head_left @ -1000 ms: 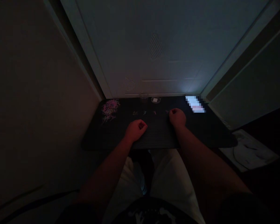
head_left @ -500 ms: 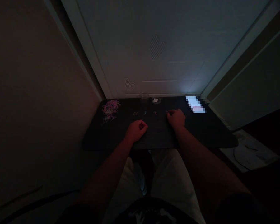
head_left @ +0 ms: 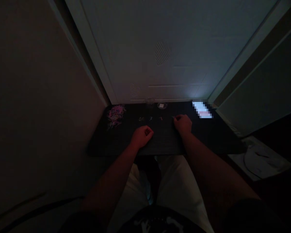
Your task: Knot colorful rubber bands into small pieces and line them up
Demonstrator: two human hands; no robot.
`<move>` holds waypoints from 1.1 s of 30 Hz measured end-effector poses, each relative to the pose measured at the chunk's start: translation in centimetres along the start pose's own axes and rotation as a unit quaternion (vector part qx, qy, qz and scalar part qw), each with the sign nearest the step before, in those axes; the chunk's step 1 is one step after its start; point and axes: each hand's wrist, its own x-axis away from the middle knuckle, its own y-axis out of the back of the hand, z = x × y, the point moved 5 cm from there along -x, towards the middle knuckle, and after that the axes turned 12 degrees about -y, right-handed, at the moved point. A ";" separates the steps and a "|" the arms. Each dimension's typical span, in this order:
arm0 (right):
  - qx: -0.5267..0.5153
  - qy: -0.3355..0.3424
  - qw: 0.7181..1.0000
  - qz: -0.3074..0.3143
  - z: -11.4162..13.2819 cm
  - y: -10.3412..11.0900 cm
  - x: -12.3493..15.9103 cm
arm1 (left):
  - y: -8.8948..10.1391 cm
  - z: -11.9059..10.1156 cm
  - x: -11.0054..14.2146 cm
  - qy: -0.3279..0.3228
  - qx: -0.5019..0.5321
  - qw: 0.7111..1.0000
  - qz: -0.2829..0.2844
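My left hand (head_left: 142,136) rests on the dark table, its fingers curled round to the thumb. Whether anything is inside it is too dark to see. Farther right, my right hand (head_left: 183,124) is lowered to the tabletop with thumb and forefinger closed together at a tiny piece (head_left: 173,117), too small to name. Between and beyond the hands lie little groups of small thin bits in a row: a pale looped group (head_left: 141,119), a bluish group (head_left: 150,118) and a pinkish group (head_left: 160,118). A heap of thin pink, purple and pale pieces (head_left: 115,113) sits at the far left.
Along the back edge stand a clear round container (head_left: 150,102) and a shallow clear dish or lid (head_left: 162,105) with a white square. A lit, blurred-out screen (head_left: 202,110) lies at the back right. Behind the black table (head_left: 165,142) rises a pale panel (head_left: 135,48).
My right hand has shifted slightly left, and its fingertips have moved over the small bits there. My left hand stays in place. The view tilts a little.
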 end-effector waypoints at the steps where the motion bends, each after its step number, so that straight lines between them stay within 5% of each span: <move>1: -0.005 0.000 1.000 0.000 0.0 0.0 0.0 | 0.0 0.0 0.0 0.000 0.001 1.000 -0.001; 15: -0.191 -0.055 0.979 -0.039 -1.6 1.6 0.2 | 0.7 -1.0 1.9 -0.045 -0.007 0.999 0.023; 20: -0.196 -0.050 0.979 -0.026 -1.5 1.9 0.6 | 5.1 2.4 4.0 0.033 -0.042 0.996 -0.076; 25: -0.205 -0.053 0.977 -0.014 -1.3 2.1 0.9 | 11.9 8.0 6.7 0.156 -0.188 0.947 -0.210; 29: -0.198 -0.041 0.979 0.011 -1.4 2.2 1.1 | 14.4 11.4 8.0 0.242 -0.229 0.928 -0.167; 33: -0.205 0.000 0.978 0.030 -1.6 2.6 1.2 | 14.7 12.2 8.0 0.252 -0.226 0.932 -0.128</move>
